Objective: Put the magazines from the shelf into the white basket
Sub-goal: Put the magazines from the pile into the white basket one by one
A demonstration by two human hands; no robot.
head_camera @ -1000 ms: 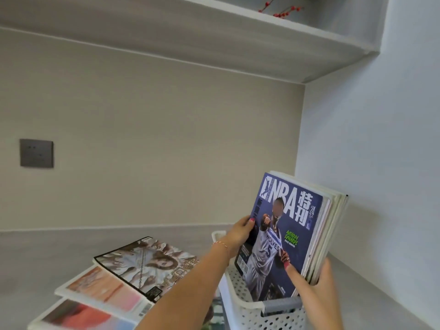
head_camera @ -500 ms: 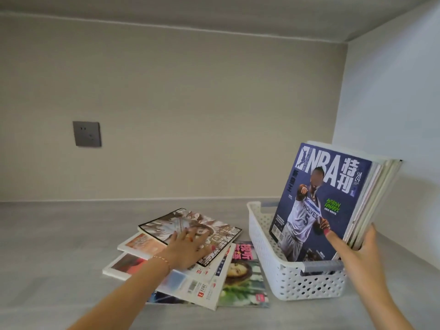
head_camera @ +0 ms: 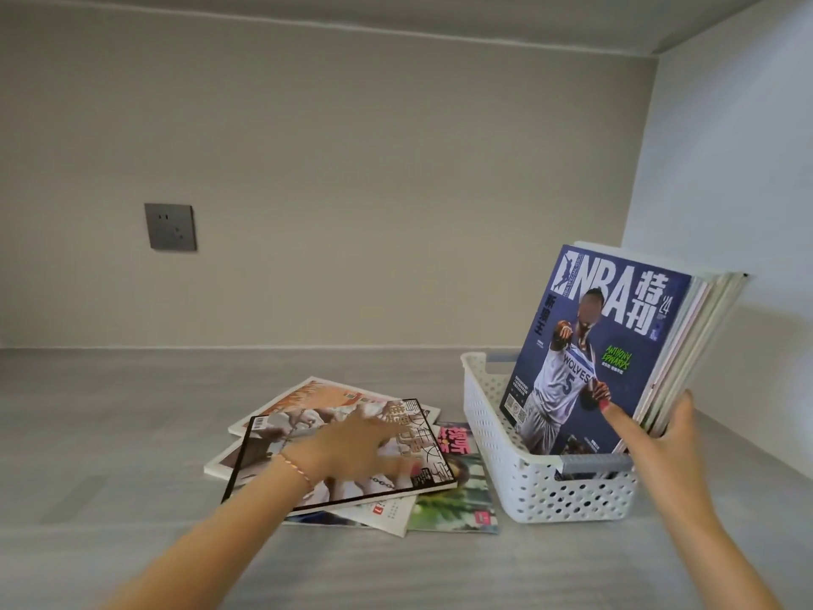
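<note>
A white perforated basket (head_camera: 492, 438) stands on the grey shelf at the right. Several magazines stand upright in it, a blue NBA issue (head_camera: 589, 345) at the front. My right hand (head_camera: 660, 438) grips this upright stack near its lower right edge, thumb on the blue cover and fingers behind. To the left of the basket lies a loose pile of magazines. My left hand (head_camera: 352, 451), blurred, rests flat with spread fingers on the top magazine with a black border (head_camera: 281, 473). Under it lie an orange-covered magazine (head_camera: 316, 396) and a pink-and-green one (head_camera: 457, 490).
The grey shelf surface (head_camera: 132, 433) extends left and toward me. A beige back wall carries a dark socket plate (head_camera: 170, 226). A pale side wall (head_camera: 726, 169) stands close behind the basket on the right. A shelf underside (head_camera: 396, 11) runs overhead.
My left hand left the upright stack, came down on the flat pile, and turned its top magazine. The view dropped lower. My right hand still holds the stack in the basket.
</note>
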